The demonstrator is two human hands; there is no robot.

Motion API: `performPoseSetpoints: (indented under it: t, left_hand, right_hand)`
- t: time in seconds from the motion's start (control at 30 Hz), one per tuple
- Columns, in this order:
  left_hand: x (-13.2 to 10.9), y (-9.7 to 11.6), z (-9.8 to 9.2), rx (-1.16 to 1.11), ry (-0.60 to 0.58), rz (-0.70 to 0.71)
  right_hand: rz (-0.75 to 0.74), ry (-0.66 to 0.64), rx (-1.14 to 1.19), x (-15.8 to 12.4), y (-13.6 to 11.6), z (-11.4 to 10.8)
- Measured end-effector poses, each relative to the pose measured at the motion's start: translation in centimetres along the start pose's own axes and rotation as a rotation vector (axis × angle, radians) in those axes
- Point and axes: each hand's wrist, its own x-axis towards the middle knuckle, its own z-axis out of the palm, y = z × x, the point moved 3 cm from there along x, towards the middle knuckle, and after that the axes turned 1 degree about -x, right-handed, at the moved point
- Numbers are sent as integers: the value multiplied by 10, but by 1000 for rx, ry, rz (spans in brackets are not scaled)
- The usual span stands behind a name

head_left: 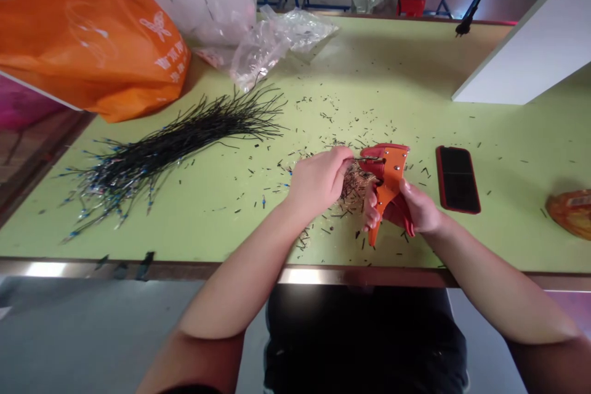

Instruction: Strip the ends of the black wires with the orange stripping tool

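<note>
Orange-red wire stripper (pixel 390 181) sits centre frame, gripped round its body by your right hand (pixel 409 209). Your left hand (pixel 318 181) pinches a thin black wire (pixel 369 160) into its head, though fingers block the view there. Copper wire clippings (pixel 353 188) lie just below. Bundle of black wires (pixel 175 141) on the green desk (pixel 392 74), left of centre. Red-cased phone (pixel 457 178) right.
</note>
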Motion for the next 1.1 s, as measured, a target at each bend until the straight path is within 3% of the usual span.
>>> performPoseSetpoints:
  t: [0.43, 0.8, 1.0, 1.1]
  left_hand:
    - [-1, 1, 0, 66, -18, 0]
    - [-2, -1, -1, 55, -20, -65]
    - [-5, -1, -1, -46, 104, -60]
    - [-3, -15, -8, -145, 211, -67]
  right_hand:
    - [-34, 269, -223, 10, 7, 10]
    - [-127, 426, -250, 16, 11, 22]
    - [-162, 336, -290, 17, 11, 17]
    - [-234, 272, -293, 7, 2, 17]
